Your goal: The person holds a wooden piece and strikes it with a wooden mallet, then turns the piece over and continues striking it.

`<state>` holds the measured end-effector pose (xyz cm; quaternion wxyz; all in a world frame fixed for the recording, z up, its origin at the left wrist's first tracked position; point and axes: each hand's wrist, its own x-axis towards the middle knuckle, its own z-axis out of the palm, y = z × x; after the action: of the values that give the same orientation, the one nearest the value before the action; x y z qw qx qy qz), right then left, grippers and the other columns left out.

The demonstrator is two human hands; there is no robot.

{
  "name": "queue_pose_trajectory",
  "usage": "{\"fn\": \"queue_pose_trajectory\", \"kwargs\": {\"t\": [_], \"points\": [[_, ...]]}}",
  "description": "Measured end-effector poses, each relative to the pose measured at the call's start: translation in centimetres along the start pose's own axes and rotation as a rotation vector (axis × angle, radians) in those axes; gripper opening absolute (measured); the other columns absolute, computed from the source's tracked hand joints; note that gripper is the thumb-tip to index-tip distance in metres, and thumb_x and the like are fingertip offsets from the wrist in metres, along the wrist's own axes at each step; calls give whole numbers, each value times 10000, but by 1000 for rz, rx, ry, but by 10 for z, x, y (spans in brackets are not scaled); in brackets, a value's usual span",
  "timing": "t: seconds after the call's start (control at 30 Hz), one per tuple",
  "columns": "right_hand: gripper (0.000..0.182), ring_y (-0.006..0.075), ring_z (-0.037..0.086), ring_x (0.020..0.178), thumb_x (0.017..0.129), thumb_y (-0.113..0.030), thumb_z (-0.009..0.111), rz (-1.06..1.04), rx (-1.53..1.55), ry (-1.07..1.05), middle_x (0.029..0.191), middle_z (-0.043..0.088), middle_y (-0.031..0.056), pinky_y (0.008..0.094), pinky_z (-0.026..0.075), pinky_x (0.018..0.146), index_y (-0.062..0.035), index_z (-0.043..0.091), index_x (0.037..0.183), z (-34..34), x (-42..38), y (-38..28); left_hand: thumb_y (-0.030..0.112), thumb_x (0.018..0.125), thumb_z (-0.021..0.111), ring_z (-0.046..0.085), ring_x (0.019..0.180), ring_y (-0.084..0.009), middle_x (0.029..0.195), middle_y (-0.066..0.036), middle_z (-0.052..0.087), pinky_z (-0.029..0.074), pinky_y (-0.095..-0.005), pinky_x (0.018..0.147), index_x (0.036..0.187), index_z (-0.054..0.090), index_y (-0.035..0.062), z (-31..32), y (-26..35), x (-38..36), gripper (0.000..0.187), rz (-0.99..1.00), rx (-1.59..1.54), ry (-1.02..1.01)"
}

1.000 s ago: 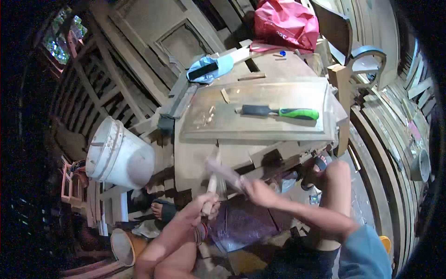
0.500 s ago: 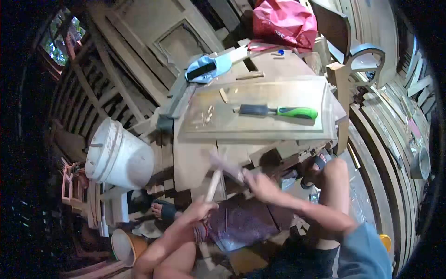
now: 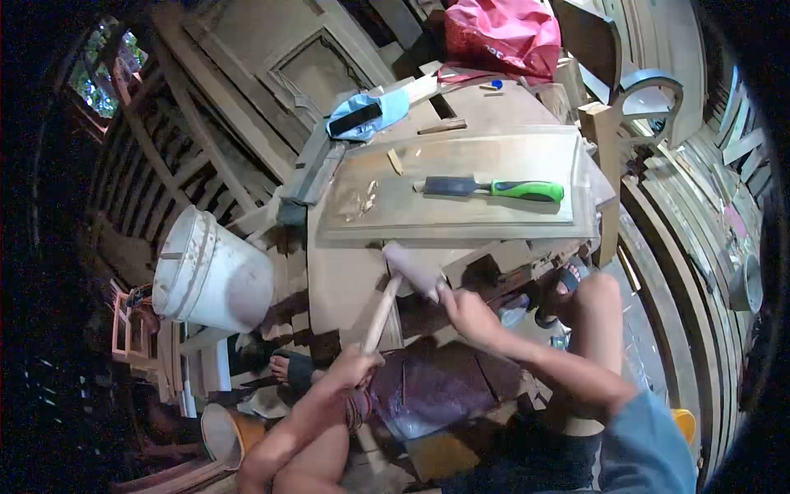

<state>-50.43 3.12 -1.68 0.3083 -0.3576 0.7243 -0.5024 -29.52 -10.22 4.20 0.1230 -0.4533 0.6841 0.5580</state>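
My left hand (image 3: 355,366) is closed around a pale wooden stick (image 3: 379,319) that slants up and away from me. In my right hand (image 3: 473,319) is a broad-bladed knife (image 3: 410,268), its flat greyish blade pointing up and left. The blade overlaps the stick's far end in this view. Both hands work low in front of the table edge, over a dark purplish sheet (image 3: 436,387). Beyond them a wood chisel (image 3: 527,191) with a green handle lies on a panelled wooden board (image 3: 485,218), beside a few wood shavings (image 3: 367,198).
A white bucket (image 3: 210,276) stands at the left, with an orange-rimmed container (image 3: 233,438) lower down. A blue cap (image 3: 387,109) with a dark phone-like slab and a pink bag (image 3: 504,39) lie at the table's far side. Stacked boards (image 3: 683,239) line the right.
My right hand and the knife have moved slightly up and right, and the blade looks less blurred. The stick's far end has also shifted up a little.
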Motion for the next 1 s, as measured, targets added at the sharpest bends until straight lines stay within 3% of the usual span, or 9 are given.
{"fn": "queue_pose_trajectory", "kwargs": {"t": [0.13, 0.23, 0.43, 0.53, 0.63, 0.7, 0.77, 0.93, 1.0], "points": [[651, 436, 607, 736, 881, -567, 320, -72, -179, -318, 755, 618, 242, 460, 494, 664, 2, 636, 872, 9, -14, 5, 141, 764, 595, 430, 364, -106, 502, -10, 479, 312, -259, 335, 713, 526, 43, -1, 2, 6, 130, -22, -56, 27], [618, 390, 609, 652, 914, -479, 353, 122, 17, -35, 605, 563, 243, 410, 477, 614, 69, 595, 765, -7, -1, -16, 139, 763, 587, 426, 367, -109, 504, -11, 472, 319, -267, 336, 725, 533, 30, 3, 0, -2, 127, -84, -103, 25], [573, 421, 601, 671, 920, -459, 340, -35, -263, -153, 675, 584, 265, 468, 485, 582, 16, 625, 776, -7, -15, -16, 160, 767, 576, 438, 434, -97, 545, 2, 477, 322, -263, 407, 738, 546, 18, 0, 0, 0, 147, 175, 83, 24], [567, 441, 576, 596, 943, -398, 328, 68, -167, 36, 604, 555, 273, 452, 485, 534, 47, 604, 723, 10, -4, 3, 149, 759, 580, 437, 421, -101, 539, -3, 481, 312, -266, 388, 723, 544, 17, -3, 1, 2, 141, -32, -5, 0], [569, 443, 587, 630, 938, -414, 328, -306, -96, -198, 649, 562, 282, 467, 482, 548, 47, 609, 758, 19, -24, 8, 148, 752, 587, 449, 415, -104, 519, -9, 486, 323, -266, 384, 708, 551, 19, 0, 13, -2, 141, -2, -76, 39], [617, 424, 600, 685, 919, -471, 342, 20, -157, -153, 647, 556, 290, 469, 461, 607, 72, 597, 775, 4, -14, -4, 148, 755, 586, 451, 410, -102, 505, -11, 482, 328, -265, 383, 720, 557, 21, 3, 13, -2, 135, -26, 68, 80], [650, 433, 597, 688, 921, -482, 319, 86, -51, 38, 604, 539, 294, 466, 464, 602, 80, 586, 732, -6, -6, -14, 145, 754, 598, 446, 396, -105, 498, -14, 482, 322, -270, 373, 733, 560, 24, -1, 1, 3, 129, 159, 50, -3], [612, 367, 636, 689, 921, -468, 345, -106, -95, -117, 649, 576, 269, 439, 474, 625, 62, 604, 760, 10, -15, 7, 136, 750, 615, 456, 411, -105, 515, -13, 489, 323, -272, 384, 718, 552, 28, 0, 5, 5, 129, -7, 2, 108], [624, 402, 619, 680, 925, -471, 331, 114, -44, -80, 647, 580, 261, 447, 474, 617, 70, 589, 750, -4, -5, -8, 109, 742, 614, 447, 430, -94, 528, -3, 485, 326, -279, 403, 724, 546, 18, 2, 7, 2, 116, 25, 95, 115]]}}
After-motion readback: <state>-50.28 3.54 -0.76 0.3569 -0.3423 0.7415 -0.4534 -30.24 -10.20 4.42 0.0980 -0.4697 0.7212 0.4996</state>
